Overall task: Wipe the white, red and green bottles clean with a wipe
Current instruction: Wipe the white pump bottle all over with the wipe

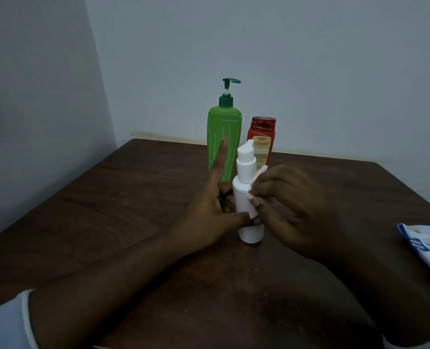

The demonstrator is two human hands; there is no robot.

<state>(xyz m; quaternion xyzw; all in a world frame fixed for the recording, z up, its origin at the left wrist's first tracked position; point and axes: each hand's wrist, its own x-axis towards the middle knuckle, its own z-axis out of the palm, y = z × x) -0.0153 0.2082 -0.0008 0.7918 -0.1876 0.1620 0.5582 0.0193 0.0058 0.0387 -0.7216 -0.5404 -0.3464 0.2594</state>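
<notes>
A small white bottle (244, 197) with a white pump cap stands upright on the dark wooden table (133, 197). My left hand (209, 212) holds it from the left, thumb across its lower front and index finger pointing up. My right hand (289, 205) pinches a white wipe (258, 177) and presses it against the bottle's right side. Behind stand a tall green pump bottle (225, 137) and, to its right, a shorter red bottle (261, 139), both upright near the far wall.
A blue and white wipe packet (427, 245) lies at the table's right edge. Pale walls meet in a corner behind the table's far left. The table's left edge runs diagonally toward me.
</notes>
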